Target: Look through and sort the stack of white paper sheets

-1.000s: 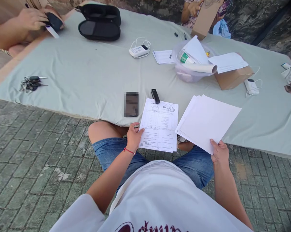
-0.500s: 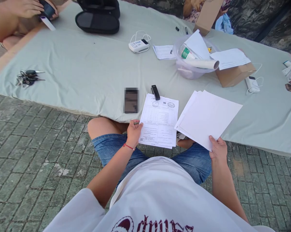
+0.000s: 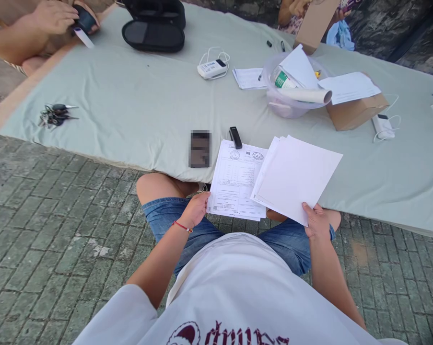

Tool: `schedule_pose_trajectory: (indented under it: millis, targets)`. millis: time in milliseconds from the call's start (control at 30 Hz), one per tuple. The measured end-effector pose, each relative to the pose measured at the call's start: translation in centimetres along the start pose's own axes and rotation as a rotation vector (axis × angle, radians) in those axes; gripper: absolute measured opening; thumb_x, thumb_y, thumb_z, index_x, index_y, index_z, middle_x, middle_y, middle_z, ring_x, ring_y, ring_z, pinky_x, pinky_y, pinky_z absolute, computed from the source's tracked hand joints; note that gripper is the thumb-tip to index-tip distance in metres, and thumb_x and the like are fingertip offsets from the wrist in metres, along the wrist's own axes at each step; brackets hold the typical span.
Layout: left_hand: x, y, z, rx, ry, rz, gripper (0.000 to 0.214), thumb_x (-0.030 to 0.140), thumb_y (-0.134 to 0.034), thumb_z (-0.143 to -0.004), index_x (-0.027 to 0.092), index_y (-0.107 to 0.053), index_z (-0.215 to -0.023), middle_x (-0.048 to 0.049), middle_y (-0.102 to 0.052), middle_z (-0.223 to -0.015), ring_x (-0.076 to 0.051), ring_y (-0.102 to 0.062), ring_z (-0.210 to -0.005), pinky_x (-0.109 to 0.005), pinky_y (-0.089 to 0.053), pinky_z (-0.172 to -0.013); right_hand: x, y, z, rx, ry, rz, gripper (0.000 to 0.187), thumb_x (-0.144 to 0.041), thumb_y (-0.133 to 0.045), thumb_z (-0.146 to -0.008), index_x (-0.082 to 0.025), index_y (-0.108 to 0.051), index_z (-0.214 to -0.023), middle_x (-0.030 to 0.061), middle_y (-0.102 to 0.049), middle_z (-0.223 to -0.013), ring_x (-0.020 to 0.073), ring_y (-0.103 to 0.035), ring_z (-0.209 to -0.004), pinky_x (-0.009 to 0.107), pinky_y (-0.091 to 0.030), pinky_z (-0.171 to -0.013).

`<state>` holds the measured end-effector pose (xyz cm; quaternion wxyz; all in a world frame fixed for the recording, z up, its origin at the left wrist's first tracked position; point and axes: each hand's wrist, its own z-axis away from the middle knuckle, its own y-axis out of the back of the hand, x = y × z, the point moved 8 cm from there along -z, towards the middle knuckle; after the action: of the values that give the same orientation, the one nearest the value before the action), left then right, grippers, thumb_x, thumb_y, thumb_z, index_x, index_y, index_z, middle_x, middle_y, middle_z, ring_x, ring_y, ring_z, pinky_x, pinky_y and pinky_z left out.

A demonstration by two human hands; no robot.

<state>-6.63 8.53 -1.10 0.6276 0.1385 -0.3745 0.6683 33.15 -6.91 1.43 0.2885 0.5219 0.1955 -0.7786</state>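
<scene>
My left hand [image 3: 198, 209] is closed at the lower left edge of the printed sheets [image 3: 234, 182], which carry round stamps and hang a little over the table's front edge. In my right hand [image 3: 316, 221], a fanned stack of blank-faced paper [image 3: 300, 170] is pinched at its lower corner. That stack overlaps the right side of the printed sheets. A small black stapler [image 3: 235, 137] lies against the top edge of the printed sheets. To their left rests a dark phone-like object [image 3: 200, 149], blurred out by pixels.
A clear plastic basin [image 3: 288, 111] holds papers, a bottle and a rolled sheet. Beside it sits a cardboard box [image 3: 356, 112]. Keys [image 3: 56, 115], a white corded device [image 3: 213, 69] and an open black case [image 3: 153, 36] also lie on the cloth. Other people's hands [image 3: 54, 17] show at the far edges.
My right hand has brought the blank-faced stack leftward, so it now overlaps the printed sheets. My left hand has slid slightly down their left edge. The view has shifted a little.
</scene>
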Motion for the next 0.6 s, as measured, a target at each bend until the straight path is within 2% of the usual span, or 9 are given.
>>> schedule_pose_trajectory:
  millis: [167,400,500,600]
  targets:
    - [-0.1,-0.1,0.0,-0.059,0.071,0.013,0.032,0.039,-0.059,-0.082,0.011,-0.069,-0.093,-0.0123,-0.073,-0.081,-0.023,-0.070,-0.073,-0.032,-0.055,-0.059,0.4,0.4,-0.1,0.027,-0.074,-0.026,0.043,-0.034,-0.085,-0.060,-0.025,-0.072,-0.100,0.0005,-0.076,-0.099,0.0207,-0.072,-0.086,0.031,-0.061,-0.077]
    - [0.2,-0.8,0.4,-0.096,0.080,-0.018,0.036,0.044,-0.060,-0.082,0.013,-0.069,-0.096,-0.0124,-0.074,-0.084,-0.025,-0.071,-0.076,-0.033,-0.056,-0.061,1.3,-1.6,1.0,-0.067,-0.123,0.013,0.049,-0.036,-0.085,-0.061,-0.021,-0.071,-0.105,0.0037,-0.076,-0.099,0.0218,-0.072,-0.083,0.033,-0.060,-0.072]
    - [0.1,-0.7,0.4,-0.096,0.037,-0.029,0.038,0.045,-0.066,-0.078,0.014,-0.069,-0.099,-0.0113,-0.074,-0.086,-0.025,-0.070,-0.080,-0.033,-0.055,-0.063,2.3,-2.9,1.6,-0.123,-0.151,0.040,0.049,-0.039,-0.085,-0.060,-0.021,-0.071,-0.104,0.0038,-0.076,-0.098,0.0216,-0.071,-0.080,0.034,-0.060,-0.070]
    - [0.0,-0.3,0.1,-0.069,-0.028,-0.079,0.042,0.041,-0.078,-0.067,0.011,-0.071,-0.095,-0.0113,-0.074,-0.084,-0.025,-0.070,-0.079,-0.033,-0.054,-0.065,3.5,-4.3,2.0,-0.176,-0.164,0.052,0.050,-0.040,-0.085,-0.060,-0.020,-0.072,-0.104,0.0037,-0.076,-0.098,0.0216,-0.071,-0.082,0.035,-0.059,-0.073]
